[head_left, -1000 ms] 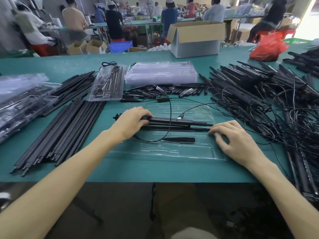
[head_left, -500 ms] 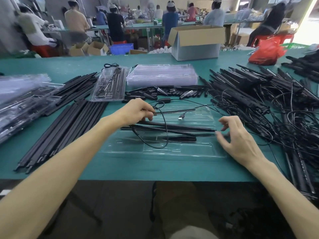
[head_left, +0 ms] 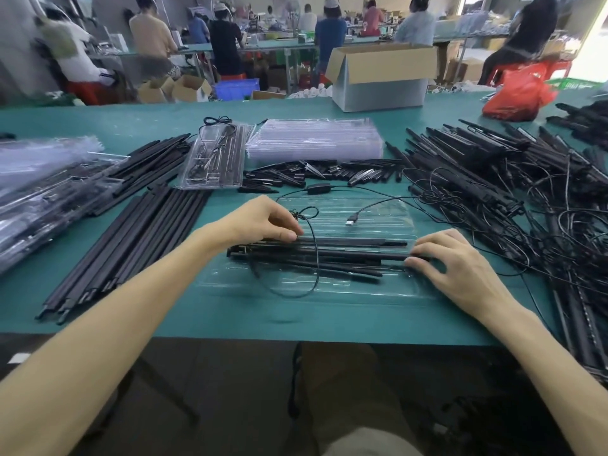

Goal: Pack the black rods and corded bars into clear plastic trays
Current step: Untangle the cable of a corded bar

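Note:
A clear plastic tray (head_left: 332, 292) lies on the green table in front of me. A corded bar (head_left: 348, 249) and thinner black rods (head_left: 335, 269) lie lengthwise in it. My left hand (head_left: 263, 222) presses its fingertips on the bar's left end, beside a loop of the bar's cord (head_left: 314, 258). My right hand (head_left: 457, 268) presses its fingertips on the bar's right end. The cord runs up over the tray to a USB plug (head_left: 352, 221) and an inline switch (head_left: 318, 188).
Loose black rods (head_left: 131, 245) lie in a row at left. A tangled heap of corded bars (head_left: 526, 192) fills the right. A stack of empty trays (head_left: 314, 139), a packed tray (head_left: 215, 159), short black pieces (head_left: 325, 174), a cardboard box (head_left: 381, 77).
Both hands came back down onto the corded bar, the left one from the raised cord. The bar now lies flat across the tray and the cord loop has dropped.

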A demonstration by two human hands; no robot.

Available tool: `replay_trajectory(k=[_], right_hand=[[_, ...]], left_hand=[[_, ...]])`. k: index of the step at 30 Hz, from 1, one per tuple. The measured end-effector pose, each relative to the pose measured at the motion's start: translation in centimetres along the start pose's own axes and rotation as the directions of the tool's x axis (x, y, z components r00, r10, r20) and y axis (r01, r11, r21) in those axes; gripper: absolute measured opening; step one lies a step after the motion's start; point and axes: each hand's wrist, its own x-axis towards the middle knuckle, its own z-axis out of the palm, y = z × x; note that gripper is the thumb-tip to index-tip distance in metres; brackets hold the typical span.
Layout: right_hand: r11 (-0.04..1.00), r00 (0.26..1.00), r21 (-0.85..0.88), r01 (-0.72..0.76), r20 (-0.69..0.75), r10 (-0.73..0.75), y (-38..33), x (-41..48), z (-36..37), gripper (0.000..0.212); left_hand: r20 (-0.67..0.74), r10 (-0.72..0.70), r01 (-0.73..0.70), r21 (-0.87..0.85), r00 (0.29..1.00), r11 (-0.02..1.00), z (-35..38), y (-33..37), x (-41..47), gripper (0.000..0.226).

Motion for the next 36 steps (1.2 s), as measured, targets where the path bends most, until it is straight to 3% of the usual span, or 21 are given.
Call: replay_trajectory(k=[9,15,21,29,36], right_hand=[[0.999,0.999,-0.006,0.037,-0.029,-0.037,-0.2,0.0,0.0,0.019],[1.000,0.999,0.008,0.028,-0.039,-0.028,-0.1,0.0,0.1,0.015],[0.999,0.999,0.013,0.036,-0.040,-0.035,0.2,-0.1,0.5,0.010],[0.999,0.998,-0.005,0.039,-0.051,-0.040,0.6,0.0,0.9,0.016],[1.000,0.999,0.003,0.023,-0.039,-0.023,0.7,0.1,0.8,0.019]], left_hand=[[0.053,-0.030,0.026,0.083,0.998,0.996,0.1,-0.6,-0.9,0.016],[-0.036,0.000,0.001,0.034,0.999,0.999,2.3,-0.5,-0.9,0.022],[-0.064,0.042,-0.036,0.089,0.997,0.995,3.6,0.0,-0.3,0.029],[-0.114,0.018,-0.014,0.038,0.993,0.999,3.9,-0.8,-0.2,0.028],[-0.144,0.040,-0.037,0.025,0.989,0.999,4.1,-0.7,0.2,0.007]])
